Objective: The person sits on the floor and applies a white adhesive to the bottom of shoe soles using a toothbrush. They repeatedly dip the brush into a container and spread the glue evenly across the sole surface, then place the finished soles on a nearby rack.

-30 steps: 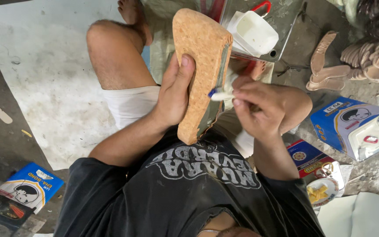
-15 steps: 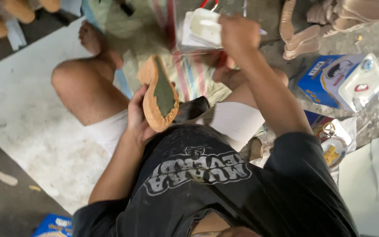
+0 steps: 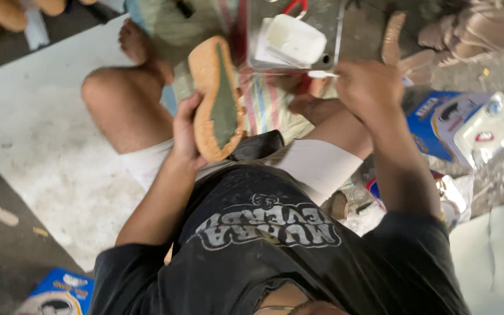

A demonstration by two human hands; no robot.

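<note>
Grey concrete floor (image 3: 7,192) runs along the left, partly covered by one pale, scuffed sheet (image 3: 42,105) on which the person sits with a bare knee raised. One blue printed box (image 3: 59,291) lies at the lower left. The left hand (image 3: 185,131) wraps its fingers round one cork shoe sole (image 3: 217,99), held upright above the lap, its dark green inner face showing. One striped cloth (image 3: 269,102) lies just behind the sole. One white plastic tub (image 3: 296,38) stands on a metal tray (image 3: 328,17). The right hand (image 3: 368,87) is curled shut, pinching a thin white applicator (image 3: 322,74) beside the tub. Two more blue boxes (image 3: 438,119) lie at the right, and several tan soles (image 3: 473,29) are stacked at the upper right.
</note>
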